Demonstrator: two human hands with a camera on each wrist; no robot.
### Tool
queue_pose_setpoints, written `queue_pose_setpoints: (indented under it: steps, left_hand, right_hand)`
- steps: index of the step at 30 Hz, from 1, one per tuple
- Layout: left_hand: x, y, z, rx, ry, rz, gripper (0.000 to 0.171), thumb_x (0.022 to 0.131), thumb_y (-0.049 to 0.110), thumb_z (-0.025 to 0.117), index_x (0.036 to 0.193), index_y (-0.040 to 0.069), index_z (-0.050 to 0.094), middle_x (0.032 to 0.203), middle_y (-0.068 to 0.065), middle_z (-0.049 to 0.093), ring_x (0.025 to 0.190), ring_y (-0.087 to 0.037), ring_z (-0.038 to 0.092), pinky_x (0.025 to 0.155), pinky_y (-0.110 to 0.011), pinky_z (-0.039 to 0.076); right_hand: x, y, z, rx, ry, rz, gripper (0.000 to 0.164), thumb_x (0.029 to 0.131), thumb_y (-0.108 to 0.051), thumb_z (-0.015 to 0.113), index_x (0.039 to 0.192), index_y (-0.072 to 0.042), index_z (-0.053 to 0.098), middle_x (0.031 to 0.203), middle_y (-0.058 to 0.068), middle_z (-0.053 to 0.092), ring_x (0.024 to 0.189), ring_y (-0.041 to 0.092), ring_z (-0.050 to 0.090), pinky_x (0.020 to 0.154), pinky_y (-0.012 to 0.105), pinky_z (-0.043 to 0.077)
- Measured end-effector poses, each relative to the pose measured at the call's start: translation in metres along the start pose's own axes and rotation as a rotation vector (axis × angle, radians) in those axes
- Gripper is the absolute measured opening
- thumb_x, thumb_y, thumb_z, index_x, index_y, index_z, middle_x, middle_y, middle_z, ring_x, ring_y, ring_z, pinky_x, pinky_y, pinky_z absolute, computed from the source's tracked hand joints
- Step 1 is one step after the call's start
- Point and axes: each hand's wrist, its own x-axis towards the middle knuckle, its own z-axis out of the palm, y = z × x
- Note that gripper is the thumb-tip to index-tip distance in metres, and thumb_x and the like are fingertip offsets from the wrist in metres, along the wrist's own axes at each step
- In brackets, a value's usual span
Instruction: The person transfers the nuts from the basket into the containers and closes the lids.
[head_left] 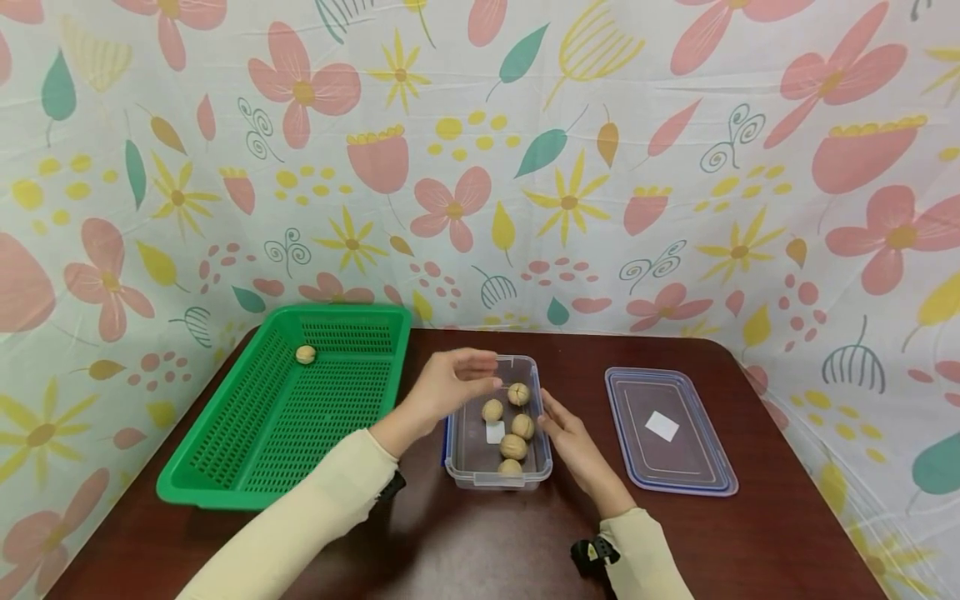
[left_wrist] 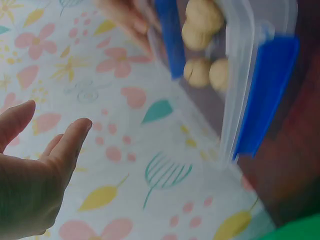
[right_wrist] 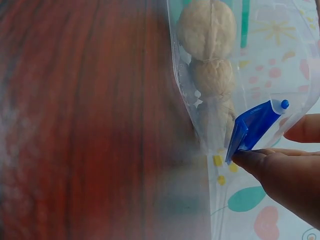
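Note:
A clear plastic food container with blue side latches stands in the middle of the table, several walnuts inside it. Above its far left part is my left hand, fingers extended and nothing held. In the left wrist view the left hand appears apart from the container, thumb and fingers spread. Along the container's right side lies my right hand, its fingers fairly straight. Seen from the right wrist, that hand's fingertips touch a blue latch that hangs outward from the container wall.
To the left sits a green plastic basket with one walnut in its far left corner. A clear lid with a blue seal lies flat on the right of the dark table. Flower-patterned cloth hangs behind.

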Motion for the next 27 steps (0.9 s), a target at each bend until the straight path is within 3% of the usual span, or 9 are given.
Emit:
queue_pose_setpoints:
  steps: [6, 11, 20, 27]
  left_hand:
    - [0.013, 0.012, -0.031, 0.01, 0.079, 0.002, 0.042, 0.088, 0.012, 0.072, 0.128, 0.004, 0.061, 0.122, -0.015, 0.064, 0.112, -0.026, 0.062, 0.092, -0.036, 0.052]
    - [0.024, 0.009, -0.061, -0.005, 0.174, -0.01, 0.043, 0.091, 0.015, 0.069, 0.131, 0.005, 0.059, 0.127, -0.015, 0.061, 0.118, -0.026, 0.058, 0.099, -0.039, 0.047]
    - [0.038, -0.017, -0.118, -0.084, 0.38, -0.022, 0.047, 0.093, 0.017, 0.066, 0.136, 0.005, 0.054, 0.133, -0.014, 0.057, 0.122, -0.023, 0.054, 0.102, -0.034, 0.044]
    - [0.047, -0.04, -0.153, -0.095, 0.509, -0.013, 0.049, 0.093, 0.019, 0.066, 0.138, 0.006, 0.052, 0.138, -0.014, 0.053, 0.125, -0.022, 0.052, 0.104, -0.033, 0.043]
  right_hand:
    - [0.0, -0.002, -0.001, -0.007, -0.01, 0.008, 0.054, 0.104, -0.007, 0.04, 0.153, -0.002, 0.018, 0.157, 0.021, 0.017, 0.143, 0.038, 0.015, 0.115, 0.052, 0.015]
    - [-0.001, -0.002, 0.0, -0.006, -0.004, 0.015, 0.054, 0.103, -0.008, 0.04, 0.153, -0.002, 0.019, 0.157, 0.02, 0.018, 0.143, 0.038, 0.015, 0.115, 0.051, 0.015]
    - [-0.003, -0.003, 0.001, -0.003, -0.011, 0.013, 0.054, 0.103, -0.008, 0.04, 0.153, -0.001, 0.019, 0.157, 0.021, 0.017, 0.143, 0.037, 0.015, 0.115, 0.051, 0.015]
    - [-0.003, -0.003, -0.001, -0.011, 0.0, 0.016, 0.054, 0.104, -0.009, 0.04, 0.153, -0.003, 0.02, 0.157, 0.02, 0.018, 0.144, 0.036, 0.015, 0.115, 0.052, 0.015]
